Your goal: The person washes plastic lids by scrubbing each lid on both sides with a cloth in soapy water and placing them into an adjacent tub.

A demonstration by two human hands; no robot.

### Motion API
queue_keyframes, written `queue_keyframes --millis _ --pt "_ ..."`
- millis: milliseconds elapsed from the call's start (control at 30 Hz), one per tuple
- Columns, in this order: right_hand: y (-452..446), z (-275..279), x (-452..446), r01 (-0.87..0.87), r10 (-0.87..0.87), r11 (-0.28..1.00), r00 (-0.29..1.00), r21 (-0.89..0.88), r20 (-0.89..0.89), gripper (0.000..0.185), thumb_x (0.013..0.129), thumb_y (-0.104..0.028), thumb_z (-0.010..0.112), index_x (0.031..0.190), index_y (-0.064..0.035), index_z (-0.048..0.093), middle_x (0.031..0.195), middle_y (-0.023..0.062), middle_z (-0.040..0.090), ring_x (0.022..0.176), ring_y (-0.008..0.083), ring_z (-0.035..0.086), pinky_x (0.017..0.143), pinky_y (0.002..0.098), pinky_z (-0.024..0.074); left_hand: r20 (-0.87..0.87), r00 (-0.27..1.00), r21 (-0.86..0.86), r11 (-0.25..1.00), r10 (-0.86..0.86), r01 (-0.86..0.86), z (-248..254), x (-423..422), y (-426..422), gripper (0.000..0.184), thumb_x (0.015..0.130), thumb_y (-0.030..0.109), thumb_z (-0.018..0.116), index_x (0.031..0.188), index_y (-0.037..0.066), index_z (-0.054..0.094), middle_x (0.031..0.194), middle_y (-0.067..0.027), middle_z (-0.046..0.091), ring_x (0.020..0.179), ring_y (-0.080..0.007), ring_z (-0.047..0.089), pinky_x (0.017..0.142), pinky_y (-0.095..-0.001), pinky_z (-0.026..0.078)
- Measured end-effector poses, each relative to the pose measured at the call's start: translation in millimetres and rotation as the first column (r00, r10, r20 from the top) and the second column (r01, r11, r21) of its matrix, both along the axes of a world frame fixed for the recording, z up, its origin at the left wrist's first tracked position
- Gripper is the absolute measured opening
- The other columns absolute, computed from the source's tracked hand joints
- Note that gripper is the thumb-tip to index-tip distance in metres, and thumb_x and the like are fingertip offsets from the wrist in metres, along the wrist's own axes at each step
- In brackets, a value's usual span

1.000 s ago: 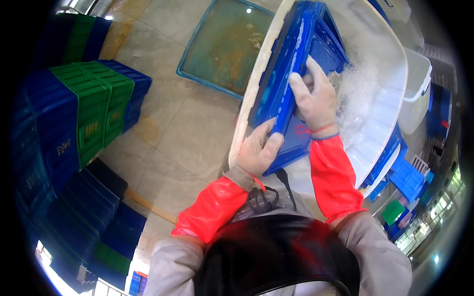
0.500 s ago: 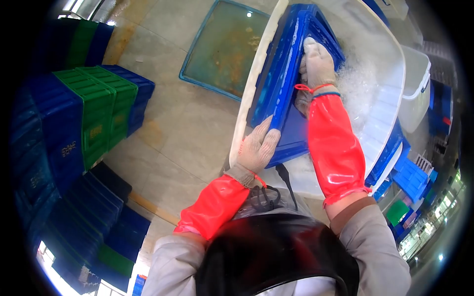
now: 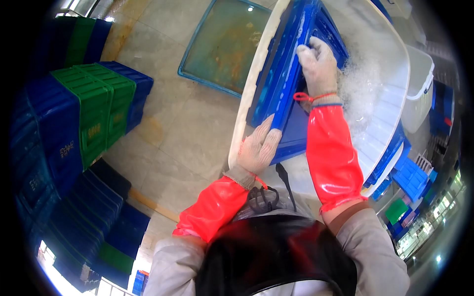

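Observation:
A wet blue crate (image 3: 286, 74) lies tilted on its side in a large white tub (image 3: 390, 108) of foamy water. My left hand (image 3: 259, 145), in a pale glove, grips the near end of its rim, thumb on one side and fingers on the other. Farther up, my right hand (image 3: 320, 64), also gloved, is curled inside the crate beside the rim. Something greyish shows partly under that hand; I cannot make out what it is.
Blue and green crates (image 3: 94, 118) stand stacked at the left. A shallow blue-edged basin (image 3: 222, 47) of murky water lies on the floor beyond the tub. To the right are a translucent bin (image 3: 417, 91) and more blue crates (image 3: 411, 178).
My right hand first shifted inward and turned over inside the crate, then came back towards the rim. My left hand has kept its hold with little movement.

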State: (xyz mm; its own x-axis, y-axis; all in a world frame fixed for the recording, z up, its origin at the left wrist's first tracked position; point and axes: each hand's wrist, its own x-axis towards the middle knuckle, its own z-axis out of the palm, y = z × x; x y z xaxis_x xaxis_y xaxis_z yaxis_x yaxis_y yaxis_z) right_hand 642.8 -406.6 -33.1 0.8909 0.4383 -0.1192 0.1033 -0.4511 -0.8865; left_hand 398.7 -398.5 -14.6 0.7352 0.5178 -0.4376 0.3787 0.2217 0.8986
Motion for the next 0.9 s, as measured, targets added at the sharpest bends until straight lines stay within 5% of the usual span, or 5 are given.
queue_keyframes --millis 367,500,700,767,900 --pt "-8.4 25.9 -15.3 -0.083 0.127 0.979 0.963 0.185 -0.237 0.043 0.090 -0.019 0.067 0.127 0.0028 0.065 0.080 0.0009 0.064 0.070 0.0056 0.055 0.063 0.0237 0.0462 0.027 0.999 0.058 0.998 -0.031 0.029 -5.7 -4.5 -1.0 0.048 0.103 0.024 0.058 0.142 -0.005 0.054 0.133 -0.0230 0.064 0.125 -0.0290 0.061 0.108 -0.0359 0.044" --pt "13.4 16.0 17.2 -0.128 0.130 0.981 0.991 0.145 -0.004 0.045 0.089 -0.024 0.069 0.122 0.0057 0.066 0.078 0.0043 0.066 0.069 0.0079 0.059 0.065 0.0255 0.0496 0.021 0.999 0.008 1.000 -0.028 0.028 -3.8 -1.4 0.3 0.048 0.103 0.024 0.058 0.142 -0.005 0.054 0.133 -0.0233 0.064 0.125 -0.0294 0.061 0.108 -0.0357 0.044" --pt "34.3 20.3 92.0 -0.005 -0.002 0.996 0.997 -0.090 -0.083 0.064 0.087 -0.041 0.073 0.128 0.0070 0.064 0.097 0.0136 0.074 0.086 0.0200 0.071 0.082 0.0314 0.0559 0.062 0.998 0.011 1.000 -0.005 0.004 -1.6 1.2 0.3 0.048 0.104 0.022 0.057 0.143 -0.005 0.053 0.134 -0.0196 0.064 0.125 -0.0259 0.061 0.109 -0.0344 0.043" --pt "6.4 20.0 96.2 -0.115 0.140 0.984 0.973 -0.137 0.186 0.068 0.086 -0.045 0.073 0.131 0.0052 0.063 0.112 0.0192 0.074 0.104 0.0276 0.072 0.094 0.0338 0.0536 0.060 0.998 0.017 1.000 -0.019 0.018 1.2 0.2 2.3 0.047 0.104 0.022 0.057 0.142 -0.006 0.054 0.134 -0.0186 0.065 0.125 -0.0248 0.060 0.109 -0.0340 0.043" --pt "-95.2 -18.9 58.4 0.108 0.121 0.759 0.946 -0.642 0.301 0.078 0.085 -0.045 0.073 0.146 -0.0007 0.050 0.138 0.0213 0.058 0.130 0.0360 0.056 0.108 0.0453 0.0455 0.014 0.998 0.062 0.996 -0.062 0.061 0.1 -1.4 4.4 0.047 0.104 0.023 0.058 0.142 -0.006 0.055 0.137 -0.0180 0.063 0.128 -0.0232 0.058 0.111 -0.0335 0.041"
